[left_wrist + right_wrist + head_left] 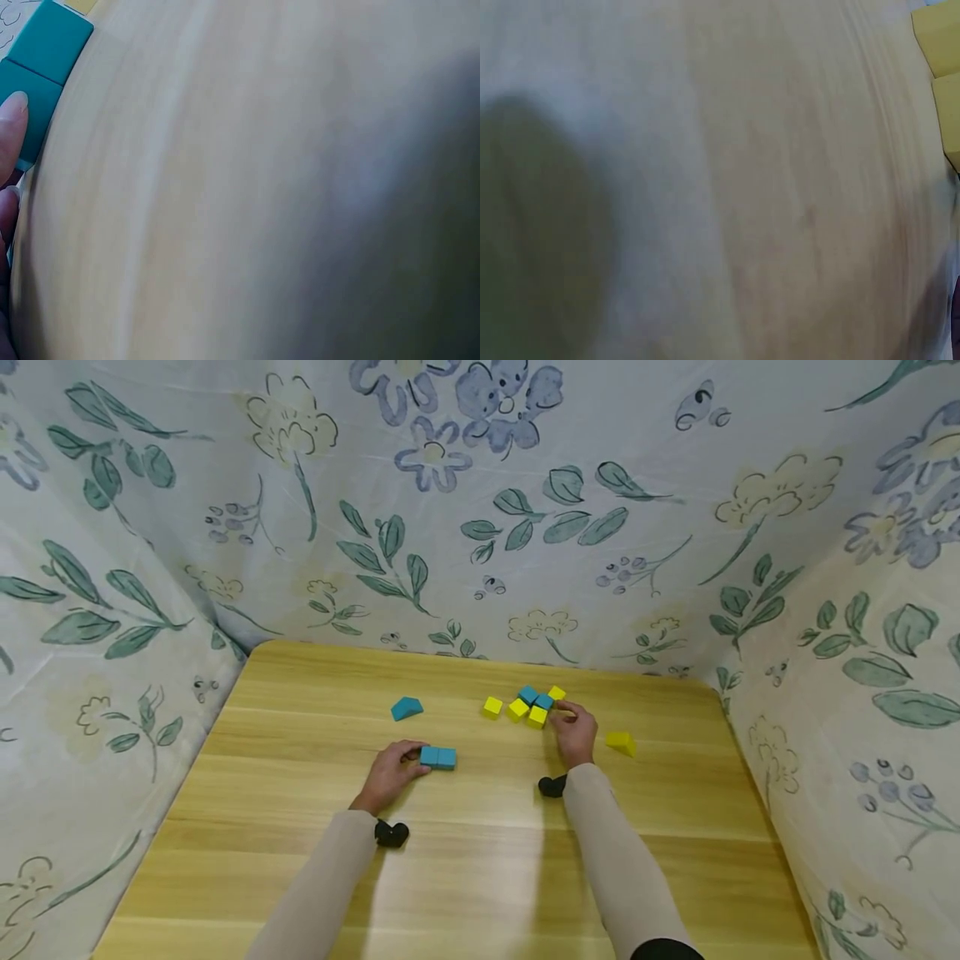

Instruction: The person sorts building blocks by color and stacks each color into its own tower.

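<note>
Two blue cubes (438,758) sit side by side on the wooden table. My left hand (390,772) holds the left one, thumb at its near side and a finger at its far side. In the left wrist view the thumb lies against the nearer blue cube (31,109), with the other cube (51,39) beyond it. My right hand (576,737) has its fingers bent, the fingertips right at the edge of a cluster with a blue cube (543,702) and a yellow cube (537,717). I cannot tell whether it grips one. The right wrist view shows yellow blocks (951,112) at its edge.
A blue wedge-like block (407,708) lies behind the left hand, and a yellow triangular block (620,742) right of the right hand. Another yellow cube (492,707) stands left of the cluster. Floral cloth (525,585) rises around the table (480,860).
</note>
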{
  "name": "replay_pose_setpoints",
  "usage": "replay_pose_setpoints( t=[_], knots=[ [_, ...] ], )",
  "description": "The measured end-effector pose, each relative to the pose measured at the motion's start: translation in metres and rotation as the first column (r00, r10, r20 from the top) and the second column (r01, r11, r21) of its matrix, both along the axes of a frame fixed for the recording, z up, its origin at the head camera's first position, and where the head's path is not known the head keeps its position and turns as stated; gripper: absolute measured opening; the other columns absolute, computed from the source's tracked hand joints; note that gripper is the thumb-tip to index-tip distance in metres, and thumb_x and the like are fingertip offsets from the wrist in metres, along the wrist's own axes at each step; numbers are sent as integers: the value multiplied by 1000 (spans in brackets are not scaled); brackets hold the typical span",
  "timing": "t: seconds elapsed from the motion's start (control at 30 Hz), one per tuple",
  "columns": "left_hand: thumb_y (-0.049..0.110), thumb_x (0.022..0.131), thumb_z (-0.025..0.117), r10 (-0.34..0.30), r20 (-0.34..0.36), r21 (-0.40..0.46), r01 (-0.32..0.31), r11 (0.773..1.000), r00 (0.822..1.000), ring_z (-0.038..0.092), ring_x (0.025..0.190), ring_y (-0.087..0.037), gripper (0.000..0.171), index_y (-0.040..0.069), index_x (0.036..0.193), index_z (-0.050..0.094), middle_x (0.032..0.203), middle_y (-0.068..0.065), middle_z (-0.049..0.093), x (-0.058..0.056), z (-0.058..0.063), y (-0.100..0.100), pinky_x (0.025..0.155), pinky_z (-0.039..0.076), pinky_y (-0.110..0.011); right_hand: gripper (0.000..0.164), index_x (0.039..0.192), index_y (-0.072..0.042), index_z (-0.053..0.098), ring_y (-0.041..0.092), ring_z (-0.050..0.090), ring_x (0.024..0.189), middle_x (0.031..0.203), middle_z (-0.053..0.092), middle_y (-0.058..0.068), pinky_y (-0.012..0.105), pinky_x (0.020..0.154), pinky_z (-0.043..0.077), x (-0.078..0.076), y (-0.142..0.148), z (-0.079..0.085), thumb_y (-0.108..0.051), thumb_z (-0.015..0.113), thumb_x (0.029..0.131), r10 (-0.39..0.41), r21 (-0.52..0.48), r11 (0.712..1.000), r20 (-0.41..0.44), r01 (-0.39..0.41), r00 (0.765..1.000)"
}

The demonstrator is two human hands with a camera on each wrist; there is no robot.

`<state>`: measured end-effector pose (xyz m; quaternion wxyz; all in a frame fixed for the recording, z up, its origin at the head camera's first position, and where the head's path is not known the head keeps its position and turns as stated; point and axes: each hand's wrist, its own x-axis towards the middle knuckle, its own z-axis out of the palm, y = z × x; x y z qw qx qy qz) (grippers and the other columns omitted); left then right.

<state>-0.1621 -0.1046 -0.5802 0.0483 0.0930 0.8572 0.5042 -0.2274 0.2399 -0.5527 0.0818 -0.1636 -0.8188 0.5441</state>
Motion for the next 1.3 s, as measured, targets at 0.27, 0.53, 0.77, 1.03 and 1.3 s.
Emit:
replay_pose_setpoints(
  t=[0.27, 0.53, 0.77, 1.03, 1.3],
  knots=[
    [13, 82, 77, -4, -31, -5, 3, 1000, 1000, 59, 97, -24, 40, 5, 119, 66, 102, -7, 65, -1, 1, 1, 88, 47, -44, 36, 120, -6, 67, 29, 61, 97, 120, 63, 12, 42, 82, 52, -10, 0, -7, -7, 70, 85, -28, 8, 1000, 58, 28, 998],
    [13, 81, 78, 0, -24, -5, 0, 1000, 1000, 59, 97, -24, 40, 5, 118, 66, 102, -6, 66, 0, 3, 2, 88, 47, -44, 38, 125, -8, 64, 27, 59, 98, 123, 61, 10, 42, 85, 51, -17, -2, -10, -8, 69, 87, -23, 1, 1000, 98, 23, 995],
    [12, 80, 78, 6, -16, -6, -6, 1000, 1000, 59, 97, -25, 40, 5, 118, 66, 102, -7, 66, 0, 3, 2, 88, 47, -44, 41, 127, -7, 63, 28, 58, 96, 124, 61, 12, 42, 83, 50, -21, -5, -14, -9, 70, 87, -24, 25, 999, 112, 21, 993],
    [12, 81, 77, 14, -31, 1, -14, 1000, 999, 60, 97, -25, 38, 5, 117, 67, 102, -6, 66, 0, 3, 2, 88, 47, -44, 38, 124, -5, 64, 27, 57, 96, 121, 63, 14, 42, 85, 49, -24, -8, -16, -9, 71, 87, -36, 50, 998, 91, 32, 995],
    [12, 81, 77, 11, -15, -7, -12, 1000, 1000, 59, 97, -25, 39, 5, 118, 66, 102, -7, 66, 0, 3, 2, 88, 47, -43, 35, 122, -6, 65, 26, 54, 93, 119, 63, 13, 42, 84, 47, -25, -9, -21, -7, 70, 87, -41, 34, 999, 75, 39, 996]
  ],
)
